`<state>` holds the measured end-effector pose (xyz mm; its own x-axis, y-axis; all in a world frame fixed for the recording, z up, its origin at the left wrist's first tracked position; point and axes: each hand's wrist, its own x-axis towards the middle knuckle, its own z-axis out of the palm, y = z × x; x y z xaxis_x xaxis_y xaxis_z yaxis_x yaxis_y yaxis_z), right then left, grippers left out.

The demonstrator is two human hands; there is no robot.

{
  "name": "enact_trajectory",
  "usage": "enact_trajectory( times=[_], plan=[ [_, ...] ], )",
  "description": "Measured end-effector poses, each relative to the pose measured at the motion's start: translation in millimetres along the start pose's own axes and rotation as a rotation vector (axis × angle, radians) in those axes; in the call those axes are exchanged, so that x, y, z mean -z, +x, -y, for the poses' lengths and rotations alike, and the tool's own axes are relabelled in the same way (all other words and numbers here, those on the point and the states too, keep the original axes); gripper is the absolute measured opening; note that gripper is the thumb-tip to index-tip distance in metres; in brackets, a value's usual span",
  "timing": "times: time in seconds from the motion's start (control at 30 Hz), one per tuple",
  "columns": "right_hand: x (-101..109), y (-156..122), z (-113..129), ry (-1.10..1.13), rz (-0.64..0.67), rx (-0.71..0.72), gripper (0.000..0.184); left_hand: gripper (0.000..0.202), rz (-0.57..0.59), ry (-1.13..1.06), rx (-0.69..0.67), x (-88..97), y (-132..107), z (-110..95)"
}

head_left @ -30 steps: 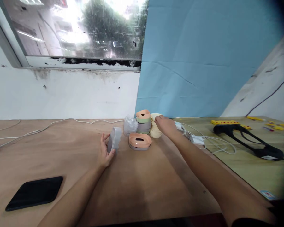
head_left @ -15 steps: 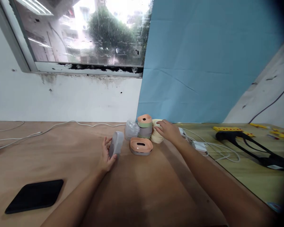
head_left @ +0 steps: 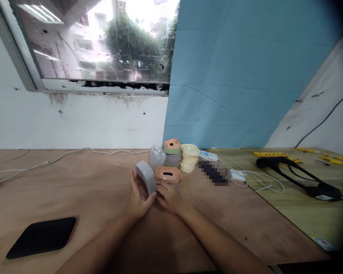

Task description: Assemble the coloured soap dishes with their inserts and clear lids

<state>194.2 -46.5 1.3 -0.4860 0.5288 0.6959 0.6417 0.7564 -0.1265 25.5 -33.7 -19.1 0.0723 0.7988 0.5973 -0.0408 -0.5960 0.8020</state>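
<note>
Slanting gray container [head_left: 147,176], long axis down-rightward

The tilted gray container [head_left: 147,176] fills the palm of the left hand [head_left: 140,201]. Just beyond the right hand [head_left: 170,198], the slotted peach tray [head_left: 175,175] blocks the low way forward. Behind it, the clear plastic bundle [head_left: 157,156], the peach-topped stack [head_left: 173,158] and the cream stack [head_left: 189,160] leave hardly any gap. A wide passage lies on the left, over the wooden tabletop [head_left: 97,190], between the flat black device [head_left: 41,237] and the white cable [head_left: 74,150].
</note>
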Motion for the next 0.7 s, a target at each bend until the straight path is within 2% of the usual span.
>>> enact_trajectory(
  times=[0.07, 0.17, 0.27, 0.37, 0.53, 0.7],
  plan=[
    [-4.3, -3.6, -0.3, 0.036, -0.023, -0.020, 0.023, 0.113, 0.042, 0.100, -0.038, 4.3, 0.0, 0.3],
    [0.4, -5.4, -6.3, 0.096, -0.099, -0.075, 0.026, 0.115, 0.083, 0.242, -0.058, 8.4, 3.0, 1.3],
    [15.0, -5.8, -18.8, 0.097, -0.178, -0.195, 0.018, 0.110, 0.131, 0.329, -0.070, 9.6, 5.9, 2.9],
    [32.9, -10.0, -37.4, 0.056, -0.242, -0.342, 0.015, 0.103, 0.128, 0.374, -0.045, 12.2, 8.4, 7.1],
    [51.4, -21.5, -68.1, 0.005, -0.164, -0.401, 0.015, 0.095, 0.139, 0.448, 0.019, 20.6, 12.5, 17.7],
    [49.7, -23.9, -78.0, 0.008, -0.120, -0.401, 0.015, 0.091, 0.178, 0.486, 0.097, 23.8, 13.1, 19.1]
  ],
)
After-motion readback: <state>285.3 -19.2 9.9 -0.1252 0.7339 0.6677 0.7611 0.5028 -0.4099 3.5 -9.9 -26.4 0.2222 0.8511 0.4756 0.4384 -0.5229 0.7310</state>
